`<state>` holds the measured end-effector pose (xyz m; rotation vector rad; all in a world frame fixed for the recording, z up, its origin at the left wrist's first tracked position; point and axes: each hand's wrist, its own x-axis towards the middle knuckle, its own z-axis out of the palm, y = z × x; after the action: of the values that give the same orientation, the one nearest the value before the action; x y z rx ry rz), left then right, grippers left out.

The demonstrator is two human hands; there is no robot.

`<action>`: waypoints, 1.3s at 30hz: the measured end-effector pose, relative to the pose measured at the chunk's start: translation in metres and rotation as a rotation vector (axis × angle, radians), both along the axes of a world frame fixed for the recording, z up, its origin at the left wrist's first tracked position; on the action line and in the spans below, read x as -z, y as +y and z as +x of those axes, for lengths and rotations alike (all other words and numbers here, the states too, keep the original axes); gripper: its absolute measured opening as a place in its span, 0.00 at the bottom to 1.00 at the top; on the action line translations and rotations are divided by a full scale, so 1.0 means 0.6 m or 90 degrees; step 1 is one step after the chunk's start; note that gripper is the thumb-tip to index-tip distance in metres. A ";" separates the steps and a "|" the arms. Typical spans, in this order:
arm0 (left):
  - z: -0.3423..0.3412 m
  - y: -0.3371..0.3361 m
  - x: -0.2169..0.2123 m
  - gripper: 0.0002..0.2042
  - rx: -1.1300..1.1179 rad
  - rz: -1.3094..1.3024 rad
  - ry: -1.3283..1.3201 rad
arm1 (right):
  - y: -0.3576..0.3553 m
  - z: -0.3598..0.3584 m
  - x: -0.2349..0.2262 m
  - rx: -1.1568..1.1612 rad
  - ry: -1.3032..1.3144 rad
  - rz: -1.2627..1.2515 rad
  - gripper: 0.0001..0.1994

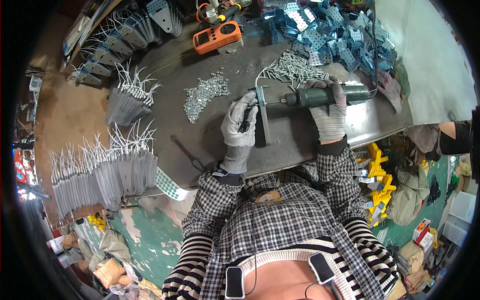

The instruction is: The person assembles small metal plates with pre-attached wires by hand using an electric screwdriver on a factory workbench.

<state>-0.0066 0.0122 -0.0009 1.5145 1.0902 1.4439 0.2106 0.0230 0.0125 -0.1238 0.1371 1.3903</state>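
Observation:
My left hand [240, 122], in a grey-white glove, pinches a narrow metal plate [265, 120] with a white wire at its top, held edge-on above the table. A dark green electric screwdriver [325, 97] lies level in the grip of my gloved right hand [329, 112]. Its bit points left and reaches the plate near my left fingertips; whether a screw sits there is too small to tell. A pile of nuts [205, 95] is spread left of my left hand. Just beyond the screwdriver lies a heap of metal screws [295, 67].
Shiny perforated brackets [325, 30] are heaped at the back right. An orange meter [217, 37] stands at the back. Wired metal plates [105, 172] fill the left side. A dark flat tool [187, 152] and sticker strip [170, 185] lie near the front edge. A glove [390, 90] rests at right.

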 end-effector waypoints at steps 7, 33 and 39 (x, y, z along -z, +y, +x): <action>-0.001 0.000 0.007 0.21 0.040 -0.015 -0.117 | 0.002 -0.003 0.002 -0.005 -0.014 0.010 0.15; 0.020 0.017 -0.063 0.13 0.011 -0.129 0.319 | 0.051 -0.024 0.002 0.036 -0.076 0.153 0.10; -0.016 0.086 -0.100 0.10 0.180 -0.599 0.169 | 0.047 -0.021 -0.006 -0.006 -0.162 0.168 0.22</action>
<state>-0.0162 0.0639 0.0590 1.0949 1.3698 0.4016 0.1977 0.0513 0.0160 -0.0796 -0.2579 1.3767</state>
